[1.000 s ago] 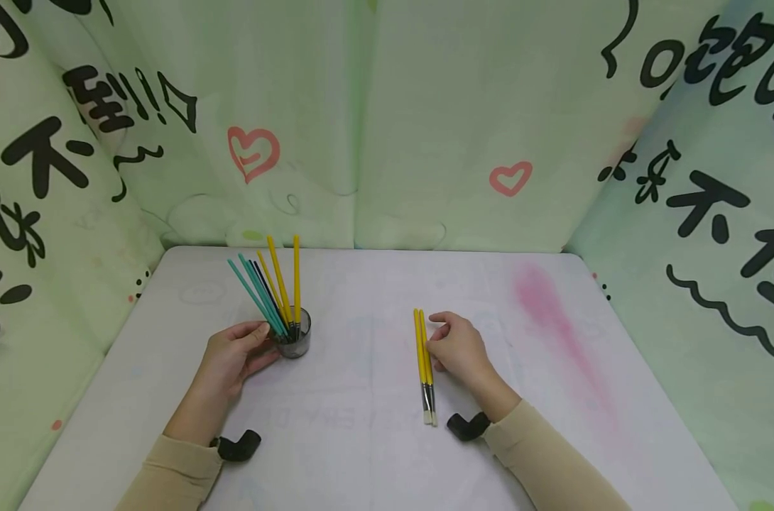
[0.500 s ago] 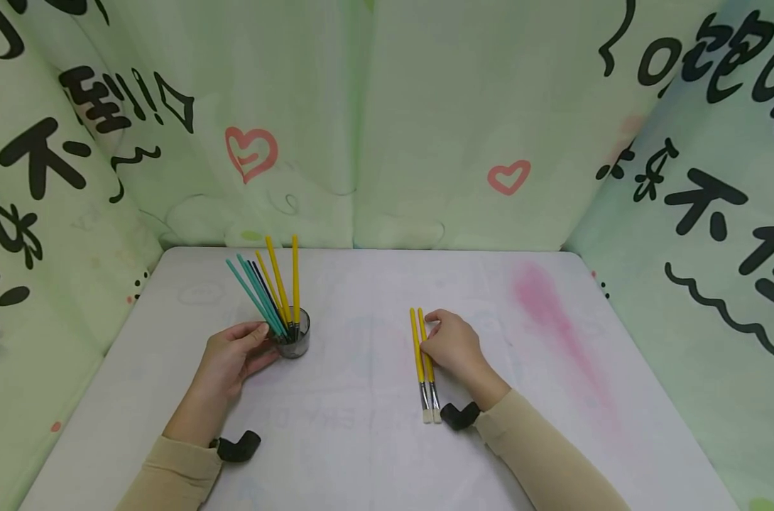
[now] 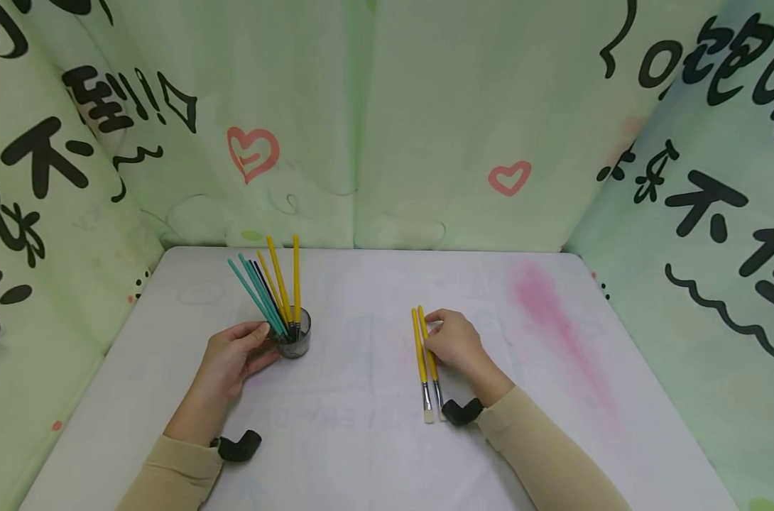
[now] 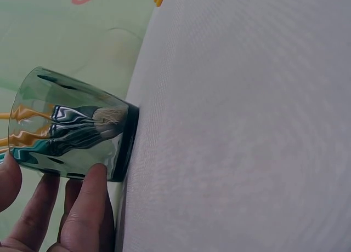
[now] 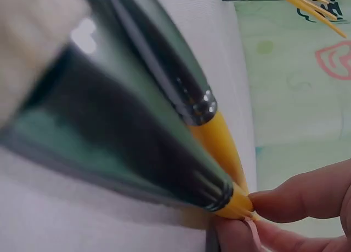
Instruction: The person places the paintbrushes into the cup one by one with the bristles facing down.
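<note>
A smoky clear cup (image 3: 303,335) stands on the table at left, holding several brushes with yellow, teal and dark handles. My left hand (image 3: 236,351) grips its left side; in the left wrist view the thumb is near the rim and fingertips (image 4: 94,181) press the wall. Two yellow-handled paintbrushes lie at mid-table, bristles toward me. My right hand (image 3: 460,344) pinches the handle of the right paintbrush (image 3: 433,369); the left paintbrush (image 3: 420,351) lies just beside it. In the right wrist view, thumb and finger hold the nearer paintbrush (image 5: 131,137) below its metal ferrule.
A white cloth-covered table (image 3: 355,454) spreads under both hands, with a pink stain (image 3: 553,312) at right. Green curtains (image 3: 425,106) with black lettering and hearts enclose it at the back and sides. A black wrist-worn piece (image 3: 462,412) partly covers the right brush's bristles.
The two paintbrushes, side by side a second ago, have spread apart. My right hand has shifted slightly left, and the right brush's bristle end has swung right. The left hand and cup stay put.
</note>
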The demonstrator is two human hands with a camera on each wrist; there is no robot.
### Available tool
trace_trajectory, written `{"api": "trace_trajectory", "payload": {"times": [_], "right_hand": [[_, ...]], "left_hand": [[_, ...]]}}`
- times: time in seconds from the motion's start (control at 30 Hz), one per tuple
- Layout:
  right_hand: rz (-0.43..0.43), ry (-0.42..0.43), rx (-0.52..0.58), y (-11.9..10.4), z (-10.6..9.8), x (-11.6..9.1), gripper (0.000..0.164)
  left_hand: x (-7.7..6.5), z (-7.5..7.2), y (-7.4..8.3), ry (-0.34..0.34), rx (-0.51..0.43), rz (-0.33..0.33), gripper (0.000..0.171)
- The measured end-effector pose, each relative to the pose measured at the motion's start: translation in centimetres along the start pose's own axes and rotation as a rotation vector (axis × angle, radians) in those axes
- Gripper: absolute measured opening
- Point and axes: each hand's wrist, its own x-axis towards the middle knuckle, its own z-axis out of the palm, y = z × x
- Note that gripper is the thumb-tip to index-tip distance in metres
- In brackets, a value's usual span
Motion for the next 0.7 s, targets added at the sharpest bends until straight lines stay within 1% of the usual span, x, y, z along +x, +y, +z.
{"api": "trace_trajectory", "payload": {"times": [0.17,0.3,0.5,0.7], "right_hand": [[0.001,-0.009,0.148,0.4,0.0,-0.1,0.057],[-0.007,-0.025,0.237,0.5,0.0,-0.2,0.056],[-0.035,-0.028,0.314,0.2,0.0,-0.7,0.054],[-0.035,-0.015,0.371,-0.7,-0.2,-1.0,0.054]], "left_hand": [[0.0,-0.1,0.0,-0.004,-0.001,0.002,0.011],[0.0,-0.1,0.0,-0.002,-0.003,0.006,0.011],[-0.1,0.0,0.0,0.003,0.008,0.006,0.012],[0.0,0.0,0.1,-0.002,0.001,0.005,0.012]]}}
